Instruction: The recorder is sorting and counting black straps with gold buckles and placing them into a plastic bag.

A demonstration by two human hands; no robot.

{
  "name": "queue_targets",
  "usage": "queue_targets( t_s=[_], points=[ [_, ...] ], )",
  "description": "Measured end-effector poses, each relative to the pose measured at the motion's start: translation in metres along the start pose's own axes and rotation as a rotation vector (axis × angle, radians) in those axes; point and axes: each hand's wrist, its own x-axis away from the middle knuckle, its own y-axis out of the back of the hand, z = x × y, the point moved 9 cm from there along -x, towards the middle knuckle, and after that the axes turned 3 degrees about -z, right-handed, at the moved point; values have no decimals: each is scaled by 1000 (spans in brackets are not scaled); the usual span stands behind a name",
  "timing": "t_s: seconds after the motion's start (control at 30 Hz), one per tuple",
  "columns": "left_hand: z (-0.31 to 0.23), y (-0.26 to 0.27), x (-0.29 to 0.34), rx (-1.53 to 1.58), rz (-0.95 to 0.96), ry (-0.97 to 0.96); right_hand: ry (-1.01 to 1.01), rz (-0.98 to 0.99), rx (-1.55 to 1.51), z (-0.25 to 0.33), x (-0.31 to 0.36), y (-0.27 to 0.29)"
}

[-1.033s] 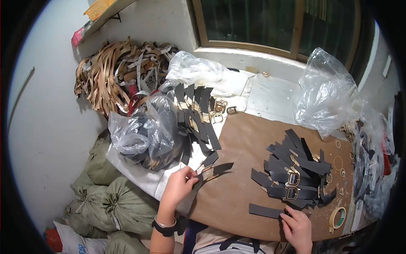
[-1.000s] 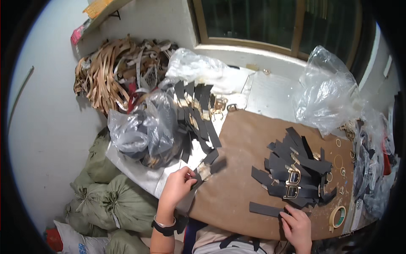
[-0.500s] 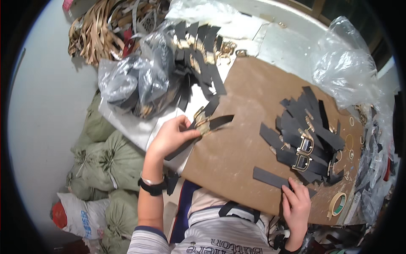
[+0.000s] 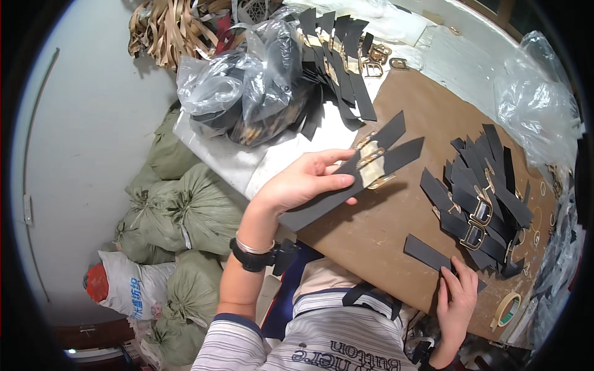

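Note:
My left hand [image 4: 303,182] grips a couple of black leather straps with gold buckles [image 4: 371,162] and holds them over the near left edge of a brown board [image 4: 396,216]. My right hand [image 4: 456,297] rests on a single black strap [image 4: 430,255] lying flat near the board's front edge. A pile of finished black straps with buckles [image 4: 482,207] lies on the board to the right, just beyond my right hand.
A fanned row of black straps [image 4: 337,62] and clear plastic bags of parts [image 4: 247,93] lie on the white table at the back left. Tan straps [image 4: 167,31] hang far left. Green sacks [image 4: 185,210] sit on the floor. A tape roll [image 4: 507,309] lies near right.
The view has tilted down and closer. My left hand has drawn the buckled straps nearer along the board's left edge. My right hand stays on the lone strap at the front.

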Motion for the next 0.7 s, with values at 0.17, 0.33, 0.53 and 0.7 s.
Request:
queue_targets(
  t_s=[0.17, 0.33, 0.53, 0.7],
  points=[
    [-16, -19, -15, -51, 49, -31, -27, -9, 5, 7, -1, 6],
    [-42, -21, -45, -302, -100, -116, 30, -21, 16, -2, 2, 5],
    [-75, 23, -127, -259, -157, -310, 43, 14, -5, -5, -4, 9],
    [-89, 60, -155, -661, -352, -478, 24, -59, 9, -20, 5, 38]
  ],
)
